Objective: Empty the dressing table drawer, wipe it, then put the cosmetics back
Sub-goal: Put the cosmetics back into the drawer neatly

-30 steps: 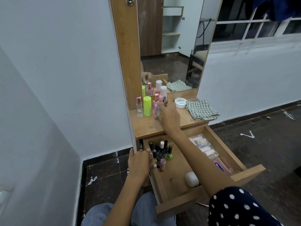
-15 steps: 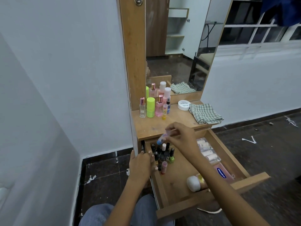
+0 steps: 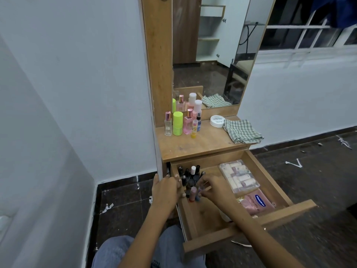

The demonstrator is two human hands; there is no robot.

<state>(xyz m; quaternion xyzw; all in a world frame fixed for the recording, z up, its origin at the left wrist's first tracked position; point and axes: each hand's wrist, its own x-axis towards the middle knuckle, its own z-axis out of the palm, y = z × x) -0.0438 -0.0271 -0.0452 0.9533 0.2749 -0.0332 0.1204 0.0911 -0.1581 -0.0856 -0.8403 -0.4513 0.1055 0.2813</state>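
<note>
Placing a small tube among the nail polish bottles (image 3: 190,176) at the drawer (image 3: 251,217) back-left: right hand (image 3: 212,188) pinches it narrowly, left hand (image 3: 166,190) grips the drawer's side wall. Best lowered upright into a gap, gently, so neighbours don't topple.

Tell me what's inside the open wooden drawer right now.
The open wooden drawer holds a cluster of small nail polish bottles at back left, a clear plastic box of rolls at right, and a pink tube in front of it. The right hand and forearm cover part of the floor.
</note>
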